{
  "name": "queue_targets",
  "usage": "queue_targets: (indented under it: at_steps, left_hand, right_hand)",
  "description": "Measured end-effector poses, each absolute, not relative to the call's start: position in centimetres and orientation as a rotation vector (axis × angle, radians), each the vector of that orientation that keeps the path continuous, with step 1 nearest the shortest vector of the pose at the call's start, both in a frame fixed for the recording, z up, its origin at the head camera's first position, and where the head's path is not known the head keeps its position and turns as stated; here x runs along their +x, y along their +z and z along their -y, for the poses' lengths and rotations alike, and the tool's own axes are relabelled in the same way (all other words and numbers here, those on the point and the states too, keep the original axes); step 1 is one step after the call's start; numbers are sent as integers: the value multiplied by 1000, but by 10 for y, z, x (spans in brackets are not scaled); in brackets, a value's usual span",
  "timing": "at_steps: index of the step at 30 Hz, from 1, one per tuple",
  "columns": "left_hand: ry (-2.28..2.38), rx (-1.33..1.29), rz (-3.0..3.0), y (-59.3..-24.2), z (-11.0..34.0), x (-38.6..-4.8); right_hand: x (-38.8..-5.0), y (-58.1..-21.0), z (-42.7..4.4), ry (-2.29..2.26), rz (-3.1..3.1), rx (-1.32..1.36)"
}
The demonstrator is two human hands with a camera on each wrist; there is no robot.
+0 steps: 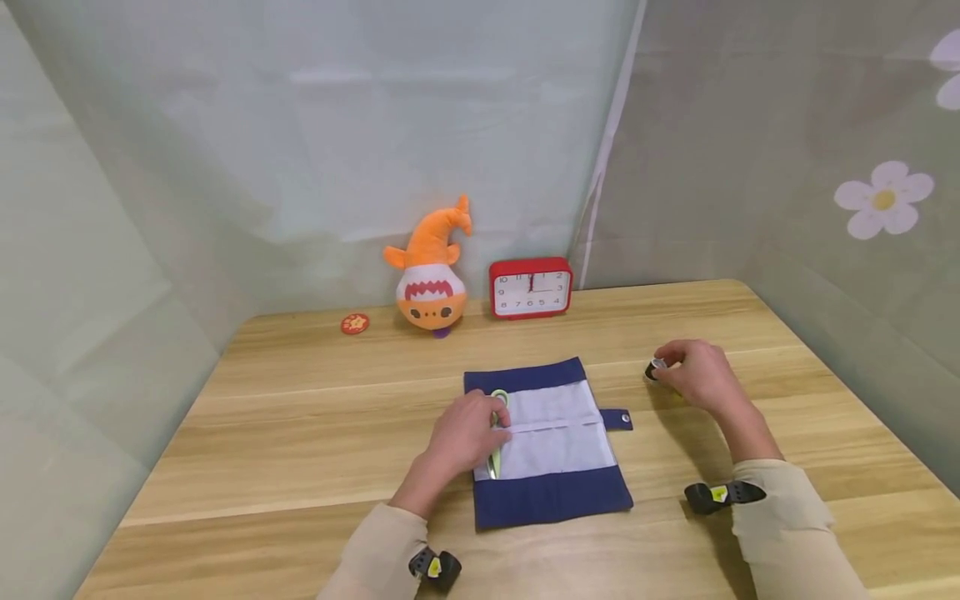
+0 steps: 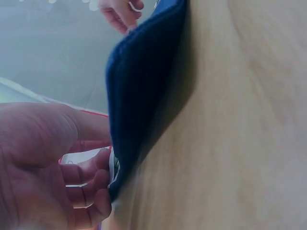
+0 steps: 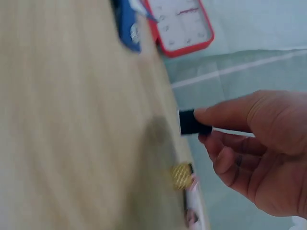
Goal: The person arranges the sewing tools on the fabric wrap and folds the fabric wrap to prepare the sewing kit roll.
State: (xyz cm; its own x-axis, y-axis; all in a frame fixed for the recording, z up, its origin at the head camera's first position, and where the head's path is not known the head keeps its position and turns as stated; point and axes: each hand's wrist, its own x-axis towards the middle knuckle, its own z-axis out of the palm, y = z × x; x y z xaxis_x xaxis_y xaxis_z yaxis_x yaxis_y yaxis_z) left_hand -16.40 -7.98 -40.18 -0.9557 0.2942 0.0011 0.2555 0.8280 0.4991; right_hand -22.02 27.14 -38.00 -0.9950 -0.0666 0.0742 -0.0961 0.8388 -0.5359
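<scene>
A navy fabric tool roll [image 1: 551, 496] lies unfolded on the table, its pale lining and stitched band facing up. Light green scissors [image 1: 495, 460] lie along its left side, partly hidden by my left hand [image 1: 467, 429]. That hand's thumb and curled fingers close about the scissors; the left wrist view shows them beside the roll's navy edge [image 2: 132, 91]. To the right of the roll, my right hand [image 1: 701, 375] pinches a small black spool [image 3: 189, 123] with pale ends between thumb and fingers. The right wrist view shows the spool held over the table.
A gold thimble-like piece [image 3: 182, 176] sits close to the right hand, near small pinkish items only partly visible. Along the back stand an orange shark plush [image 1: 431, 275], a red clock [image 1: 531, 288] and a round red disc [image 1: 355, 323]. The roll's snap strap [image 1: 617, 419] points right.
</scene>
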Motion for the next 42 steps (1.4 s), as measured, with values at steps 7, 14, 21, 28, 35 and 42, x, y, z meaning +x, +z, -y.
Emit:
queue_targets:
  at_steps: [7,14,21,28,35,42]
  left_hand:
    - [806,450,-2921,-402,80,-164]
    - [822,442,-2919,-402,80,-164]
    - [824,454,-2920,-401,80,-165]
    - [807,458,-2914,-401,79,-166]
    - [795,457,-2901,-400,79,-164]
    - [790,454,-2890,-399,78,-162]
  right_hand:
    - [-214,-361,-239,1129,2893,237]
    - [-219,-349,-197,1373,2900,367]
    - [-222,-355,-165,1593,2902,509]
    - [-221,-374,-144,1688,2961,555]
    - [-217,-385,-132,1647,2970,653]
    - [-215,-388,-125,1562,3039,586]
